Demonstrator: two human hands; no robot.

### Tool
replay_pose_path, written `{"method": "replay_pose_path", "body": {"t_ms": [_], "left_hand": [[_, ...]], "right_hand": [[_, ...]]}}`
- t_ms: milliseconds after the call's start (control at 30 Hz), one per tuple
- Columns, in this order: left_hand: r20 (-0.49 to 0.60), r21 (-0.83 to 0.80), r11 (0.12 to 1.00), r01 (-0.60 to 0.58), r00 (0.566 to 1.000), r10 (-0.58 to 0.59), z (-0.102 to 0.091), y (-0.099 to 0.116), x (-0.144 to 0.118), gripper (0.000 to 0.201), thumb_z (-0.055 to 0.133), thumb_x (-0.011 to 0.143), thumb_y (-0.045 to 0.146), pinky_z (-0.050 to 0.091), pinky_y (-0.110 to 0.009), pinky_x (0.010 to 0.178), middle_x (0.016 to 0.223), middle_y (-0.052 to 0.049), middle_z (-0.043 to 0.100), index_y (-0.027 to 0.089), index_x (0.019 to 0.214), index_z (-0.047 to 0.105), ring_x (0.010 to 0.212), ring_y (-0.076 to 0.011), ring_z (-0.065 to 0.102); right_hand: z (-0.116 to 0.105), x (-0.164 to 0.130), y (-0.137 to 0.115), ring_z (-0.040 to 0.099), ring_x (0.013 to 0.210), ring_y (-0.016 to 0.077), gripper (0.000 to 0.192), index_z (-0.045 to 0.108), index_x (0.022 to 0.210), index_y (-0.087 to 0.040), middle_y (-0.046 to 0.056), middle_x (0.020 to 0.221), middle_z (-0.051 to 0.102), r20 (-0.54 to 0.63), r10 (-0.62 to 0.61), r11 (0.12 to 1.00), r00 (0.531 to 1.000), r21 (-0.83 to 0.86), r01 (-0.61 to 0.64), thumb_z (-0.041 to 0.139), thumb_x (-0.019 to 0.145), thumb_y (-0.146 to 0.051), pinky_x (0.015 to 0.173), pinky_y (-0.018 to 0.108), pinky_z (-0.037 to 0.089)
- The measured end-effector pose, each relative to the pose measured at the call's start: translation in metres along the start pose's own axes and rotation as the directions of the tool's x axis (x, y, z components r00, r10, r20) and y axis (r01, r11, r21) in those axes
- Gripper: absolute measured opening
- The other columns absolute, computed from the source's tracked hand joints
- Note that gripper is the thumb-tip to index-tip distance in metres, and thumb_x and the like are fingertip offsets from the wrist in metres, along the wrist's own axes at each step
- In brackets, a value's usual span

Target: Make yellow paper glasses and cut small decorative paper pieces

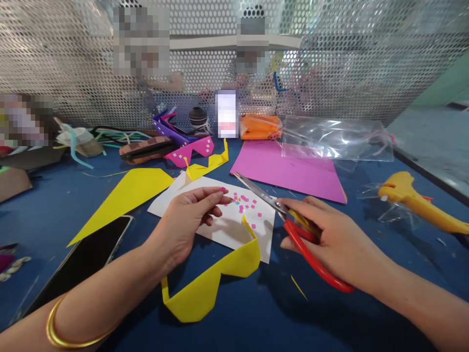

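Scissors [293,222] gripped in right hand [337,239]; left hand [190,215] pinches a pink paper bit [222,190].

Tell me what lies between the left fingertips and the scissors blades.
Head view: small pink paper squares scattered on white paper, between left hand and scissors.

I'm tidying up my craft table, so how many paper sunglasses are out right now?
4: yellow pair below the left hand, yellow pair behind the white sheet, pink pair, purple pair farthest back. Clutter may hide more.
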State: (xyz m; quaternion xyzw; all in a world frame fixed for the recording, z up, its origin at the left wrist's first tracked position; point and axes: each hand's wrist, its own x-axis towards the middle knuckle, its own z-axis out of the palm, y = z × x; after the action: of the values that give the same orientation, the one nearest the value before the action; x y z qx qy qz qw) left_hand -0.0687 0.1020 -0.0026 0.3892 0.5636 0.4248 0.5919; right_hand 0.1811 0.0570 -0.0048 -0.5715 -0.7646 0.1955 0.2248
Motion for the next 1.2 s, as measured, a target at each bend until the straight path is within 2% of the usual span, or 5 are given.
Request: {"method": "replay_pose_path", "body": {"t_ms": [133, 333, 567, 767, 1200], "left_hand": [[-0.018, -0.018, 1.000, -0.013, 1.000, 0.013, 0.000, 0.000, 0.000, 0.022, 0.081, 0.070, 0.033, 0.037, -0.019, 0.051, 0.084, -0.004, 0.075, 0.018, 0.083, 0.073, 0.058, -0.0069, 0.052], [0.055, -0.040, 0.998, 0.057, 0.997, -0.055, 0.006, -0.002, -0.007, 0.018, 0.079, 0.073, 0.030, 0.036, -0.017, 0.049, 0.083, -0.004, 0.074, 0.016, 0.082, 0.073, 0.057, -0.0058, 0.051], [0.108, -0.042, 0.998, 0.043, 0.993, -0.038, 0.006, -0.005, -0.008, 0.011, 0.075, 0.076, 0.027, 0.035, -0.016, 0.048, 0.070, 0.000, 0.068, 0.017, 0.079, 0.075, 0.055, -0.0057, 0.049], [0.132, -0.017, 0.999, 0.045, 0.990, -0.043, 0.007, -0.007, -0.008, 0.008, 0.072, 0.077, 0.025, 0.034, -0.016, 0.047, 0.059, 0.002, 0.062, 0.017, 0.074, 0.073, 0.053, -0.0061, 0.048], [0.141, 0.005, 0.999, 0.035, 0.989, -0.035, 0.007, -0.005, -0.008, 0.006, 0.071, 0.077, 0.021, 0.036, -0.015, 0.048, 0.063, 0.003, 0.063, 0.016, 0.076, 0.071, 0.055, -0.0054, 0.050]], "right_hand": [[0.001, 0.000, 0.003, 0.059, 0.064, 0.0176, 0.057, 0.061, 0.130, -0.024, 0.005, 0.091, 0.060, 0.041, -0.005, 1.000, 0.999, -0.020, 0.006, 0.066, 0.081, -0.053, 0.060, 0.034, 0.054], [0.004, -0.004, 0.000, 0.060, 0.067, 0.0174, 0.063, 0.057, 0.135, -0.025, 0.006, 0.097, 0.059, 0.115, -0.010, 0.999, 0.993, -0.038, 0.014, 0.071, 0.079, -0.051, 0.055, 0.031, 0.053], [0.008, -0.006, -0.002, 0.061, 0.070, 0.0160, 0.053, 0.058, 0.132, -0.026, 0.005, 0.099, 0.059, 0.157, -0.038, 0.999, 0.987, -0.001, 0.038, 0.068, 0.083, -0.044, 0.057, 0.028, 0.053], [0.011, -0.008, 0.004, 0.059, 0.066, 0.0143, 0.045, 0.057, 0.134, -0.025, 0.005, 0.095, 0.058, 0.118, -0.133, 0.991, 0.984, 0.032, 0.130, 0.057, 0.091, -0.040, 0.053, 0.026, 0.051], [0.014, -0.009, 0.008, 0.056, 0.061, 0.0131, 0.045, 0.056, 0.135, -0.024, 0.004, 0.090, 0.057, 0.085, -0.202, 0.979, 0.976, 0.013, 0.202, 0.053, 0.094, -0.042, 0.050, 0.025, 0.048]]}}
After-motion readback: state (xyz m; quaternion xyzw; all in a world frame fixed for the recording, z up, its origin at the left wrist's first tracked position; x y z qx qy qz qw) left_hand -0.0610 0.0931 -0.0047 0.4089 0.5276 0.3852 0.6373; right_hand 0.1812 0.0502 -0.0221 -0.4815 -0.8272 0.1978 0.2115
